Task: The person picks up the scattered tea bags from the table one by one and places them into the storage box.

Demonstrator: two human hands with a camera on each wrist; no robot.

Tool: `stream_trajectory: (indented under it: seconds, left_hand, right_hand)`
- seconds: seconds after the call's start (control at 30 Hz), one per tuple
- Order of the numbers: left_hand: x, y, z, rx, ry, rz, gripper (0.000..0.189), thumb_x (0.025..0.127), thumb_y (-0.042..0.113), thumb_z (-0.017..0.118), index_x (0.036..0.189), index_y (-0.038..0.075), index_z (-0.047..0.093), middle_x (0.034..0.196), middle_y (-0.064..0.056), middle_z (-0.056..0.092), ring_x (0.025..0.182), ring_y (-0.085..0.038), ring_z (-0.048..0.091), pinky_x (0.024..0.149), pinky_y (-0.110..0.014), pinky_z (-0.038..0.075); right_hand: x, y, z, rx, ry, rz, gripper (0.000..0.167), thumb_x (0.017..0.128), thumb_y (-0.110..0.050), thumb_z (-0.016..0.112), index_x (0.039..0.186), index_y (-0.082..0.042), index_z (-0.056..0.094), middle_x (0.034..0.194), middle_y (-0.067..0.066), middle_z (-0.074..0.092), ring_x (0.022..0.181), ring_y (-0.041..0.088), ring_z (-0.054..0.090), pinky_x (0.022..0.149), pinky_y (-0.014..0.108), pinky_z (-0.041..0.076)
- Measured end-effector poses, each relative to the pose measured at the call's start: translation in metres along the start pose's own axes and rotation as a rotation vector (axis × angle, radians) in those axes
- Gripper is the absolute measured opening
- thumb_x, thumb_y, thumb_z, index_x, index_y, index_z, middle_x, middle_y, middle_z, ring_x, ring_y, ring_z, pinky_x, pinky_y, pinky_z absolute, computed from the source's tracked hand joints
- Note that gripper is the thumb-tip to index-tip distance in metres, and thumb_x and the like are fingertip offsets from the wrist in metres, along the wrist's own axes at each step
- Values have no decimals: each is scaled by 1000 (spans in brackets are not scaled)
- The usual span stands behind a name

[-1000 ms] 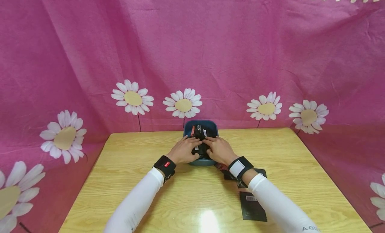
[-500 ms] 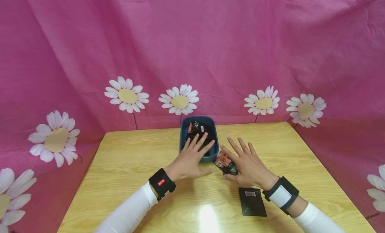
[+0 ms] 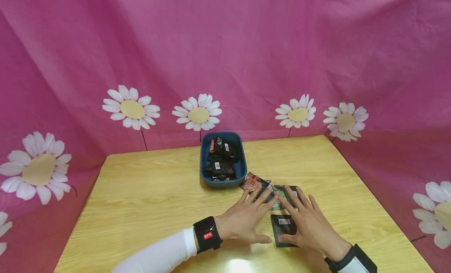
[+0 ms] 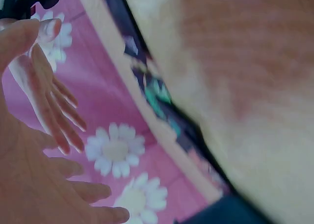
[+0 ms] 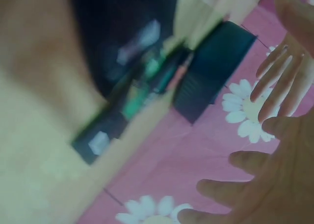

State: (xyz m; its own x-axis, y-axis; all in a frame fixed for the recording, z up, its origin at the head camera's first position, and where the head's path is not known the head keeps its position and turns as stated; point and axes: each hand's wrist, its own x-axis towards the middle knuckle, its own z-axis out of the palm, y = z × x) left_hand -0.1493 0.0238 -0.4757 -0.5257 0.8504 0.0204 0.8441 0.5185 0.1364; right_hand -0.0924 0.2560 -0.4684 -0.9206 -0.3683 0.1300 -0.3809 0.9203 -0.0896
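My left hand (image 3: 244, 220) is spread over the table, fingers straight, just in front of the loose packets. Beside it my right hand (image 3: 310, 224) also has its fingers spread, partly covering a black packet (image 3: 282, 226) with a white barcode label. Neither hand holds anything. Beyond the fingertips lie several overlapping flat packets, among them a reddish packet (image 3: 251, 181) and a green-and-black packet (image 3: 280, 200). In the right wrist view the black packet (image 5: 127, 37) looms close and blurred below the hand.
A dark blue rectangular bin (image 3: 206, 183) stands at the back middle of the wooden table (image 3: 151, 194), with several black packets (image 3: 222, 167) inside. The reddish packet lies at its front right corner. A pink cloth (image 3: 246, 69) with daisies hangs behind the table.
Both hands have left the packets in the bin and moved right and nearer, spreading their fingers over the loose packets. The view has turned slightly right.
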Motion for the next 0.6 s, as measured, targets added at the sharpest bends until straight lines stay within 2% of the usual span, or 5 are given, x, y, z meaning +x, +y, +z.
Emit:
stream_trajectory:
  seconds: [0.13, 0.23, 0.37, 0.5, 0.6]
  left_hand:
    - [12, 11, 11, 37, -73, 22, 107, 83, 77, 50, 158, 26, -7, 167, -3, -2, 154, -33, 7, 121, -56, 17]
    - [21, 17, 18, 72, -116, 45, 103, 83, 79, 47, 159, 24, 4, 167, -3, 5, 153, -31, 16, 122, -52, 20]
    - [30, 21, 27, 94, -165, 71, 97, 84, 78, 47, 158, 23, 19, 166, -2, 14, 152, -23, 22, 122, -47, 24]
    - [36, 25, 32, 108, -194, 77, 91, 84, 76, 51, 155, 23, 32, 160, 0, 32, 148, -15, 31, 120, -44, 29]
    - [38, 27, 33, 144, -186, 82, 83, 84, 72, 55, 150, 23, 42, 153, 3, 43, 143, -12, 39, 117, -40, 34]
  right_hand:
    - [-15, 5, 12, 29, -26, 48, 117, 60, -69, 80, 155, -19, 32, 161, 15, 27, 143, 48, 29, 106, 71, 29]
    - [-23, 8, 20, 42, -57, 54, 116, 62, -75, 74, 154, -15, 35, 159, 15, 32, 142, 45, 34, 106, 69, 31]
    - [-29, 9, 27, 95, -130, 72, 111, 67, -77, 68, 151, -9, 40, 156, 15, 39, 140, 40, 41, 108, 64, 35]
    - [-29, 9, 31, 122, -180, 79, 96, 70, -64, 76, 141, -4, 52, 146, 15, 50, 129, 37, 53, 102, 56, 45]
    - [-27, 7, 31, 112, -191, 76, 82, 71, -55, 80, 133, -4, 60, 140, 15, 55, 121, 35, 59, 94, 53, 51]
